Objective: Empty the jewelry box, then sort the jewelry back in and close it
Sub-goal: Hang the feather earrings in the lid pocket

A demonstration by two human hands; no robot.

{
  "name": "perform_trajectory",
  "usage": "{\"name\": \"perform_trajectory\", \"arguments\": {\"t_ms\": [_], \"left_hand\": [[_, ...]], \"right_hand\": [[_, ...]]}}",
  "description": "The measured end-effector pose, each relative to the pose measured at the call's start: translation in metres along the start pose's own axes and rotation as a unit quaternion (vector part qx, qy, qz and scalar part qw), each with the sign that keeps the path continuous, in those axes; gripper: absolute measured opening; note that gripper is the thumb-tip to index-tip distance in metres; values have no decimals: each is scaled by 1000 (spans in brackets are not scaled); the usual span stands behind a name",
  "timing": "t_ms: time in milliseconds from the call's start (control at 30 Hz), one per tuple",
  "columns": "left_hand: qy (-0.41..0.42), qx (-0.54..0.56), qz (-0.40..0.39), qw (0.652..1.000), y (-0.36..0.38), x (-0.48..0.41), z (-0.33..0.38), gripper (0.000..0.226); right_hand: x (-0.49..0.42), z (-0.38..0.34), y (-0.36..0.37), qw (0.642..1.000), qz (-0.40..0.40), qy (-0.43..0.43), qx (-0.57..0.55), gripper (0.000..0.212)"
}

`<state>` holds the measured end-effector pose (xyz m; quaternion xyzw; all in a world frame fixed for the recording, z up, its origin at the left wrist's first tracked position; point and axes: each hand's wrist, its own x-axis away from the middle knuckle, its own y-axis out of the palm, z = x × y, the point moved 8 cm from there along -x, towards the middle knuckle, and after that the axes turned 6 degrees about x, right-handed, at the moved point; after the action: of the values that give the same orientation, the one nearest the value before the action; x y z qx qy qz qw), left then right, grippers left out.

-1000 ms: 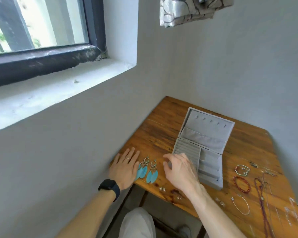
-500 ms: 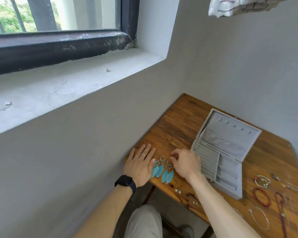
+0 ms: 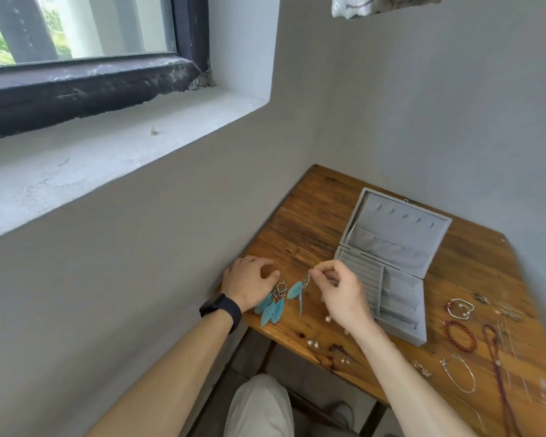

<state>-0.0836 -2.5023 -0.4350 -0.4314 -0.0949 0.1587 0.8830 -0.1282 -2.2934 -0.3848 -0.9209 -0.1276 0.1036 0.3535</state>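
- jewelry box [image 3: 397, 288] open on the wooden surface [image 3: 312, 222], lid tipped back, compartments bare
- right hand [image 3: 341, 291] just left of the box, raised off the surface; thumb and forefinger pinch the metal top of a blue feather earring [image 3: 293, 290], feathers hanging below the fingers; can't tell if the tips touch the wood
- second feather earring [image 3: 273, 305] lies flat further left of the box, just beside the held one
- left hand [image 3: 249, 279] rests on the surface, furthest left of the box; fingers loosely curled, holding nothing; contact with the flat earring's hook unclear; black watch [image 3: 221, 309] on that wrist
- right of the box: pale bead bracelet [image 3: 459, 309], red bead bracelet [image 3: 459, 335], thin silver bangle [image 3: 460, 373], long dark necklace [image 3: 498, 373], all well apart from both hands
- in front of the box, near the surface edge: small stud earrings [image 3: 312, 343]
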Motion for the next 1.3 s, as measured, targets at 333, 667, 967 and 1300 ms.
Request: {"name": "perform_trajectory", "arguments": {"t_ms": [333, 667, 967, 1300], "left_hand": [[-6, 36, 46, 998, 7, -6, 19, 9], [9, 226, 29, 974, 7, 16, 62, 5], [169, 336, -184, 908, 14, 96, 210, 11], [206, 313, -245, 894, 30, 136, 247, 18]], "right_hand": [[90, 16, -87, 960, 117, 31, -252, 7], [175, 92, -127, 926, 172, 153, -300, 10], [176, 75, -152, 947, 170, 91, -257, 19], [170, 47, -166, 967, 203, 38, -147, 20]]}}
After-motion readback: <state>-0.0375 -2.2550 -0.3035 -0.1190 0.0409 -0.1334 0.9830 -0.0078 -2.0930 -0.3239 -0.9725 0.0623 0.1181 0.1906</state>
